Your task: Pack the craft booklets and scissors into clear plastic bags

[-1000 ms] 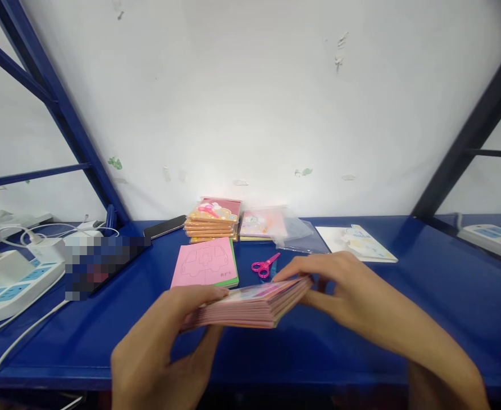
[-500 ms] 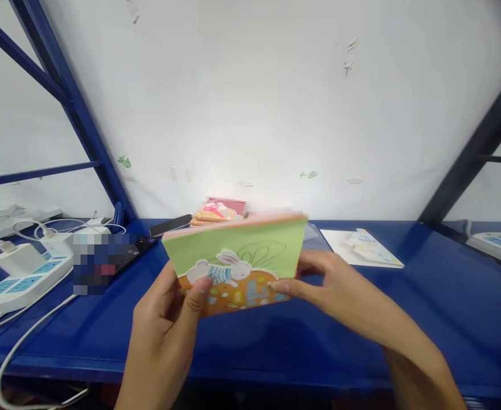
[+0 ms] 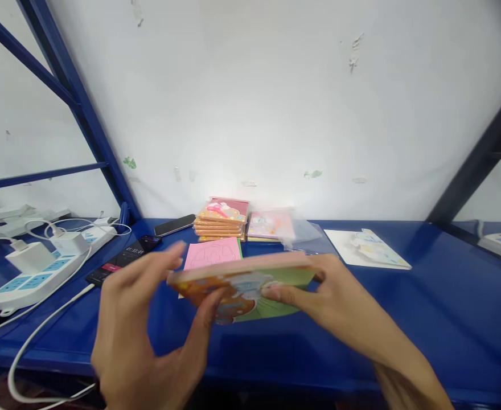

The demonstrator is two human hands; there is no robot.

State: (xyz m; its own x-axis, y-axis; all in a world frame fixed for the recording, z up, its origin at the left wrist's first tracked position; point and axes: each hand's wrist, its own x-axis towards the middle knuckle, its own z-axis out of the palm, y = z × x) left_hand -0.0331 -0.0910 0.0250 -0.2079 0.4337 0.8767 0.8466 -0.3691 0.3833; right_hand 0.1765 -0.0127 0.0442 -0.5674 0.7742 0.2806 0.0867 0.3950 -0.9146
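Observation:
A thick pad of coloured paper (image 3: 242, 287) with a green and orange rabbit cover is held above the blue table (image 3: 425, 307). My right hand (image 3: 319, 293) pinches its right edge, thumb on the cover. My left hand (image 3: 143, 324) has its thumb under the pad's lower left corner while its fingers spread out above, blurred by motion. A pink sheet (image 3: 212, 253) with a line drawing lies flat just behind the pad.
A stack of similar pads (image 3: 220, 219), a clear plastic bag (image 3: 291, 228) and a white card (image 3: 368, 247) lie near the wall. Left are a phone (image 3: 174, 225), a dark device (image 3: 122, 259), power strips (image 3: 41, 270) and white cables. Blue frame struts rise at both sides.
The pad was flat on the table, then lifted upright with its cover facing me, and now it tips over with the orange part to the left. My left fingers have loosened and spread.

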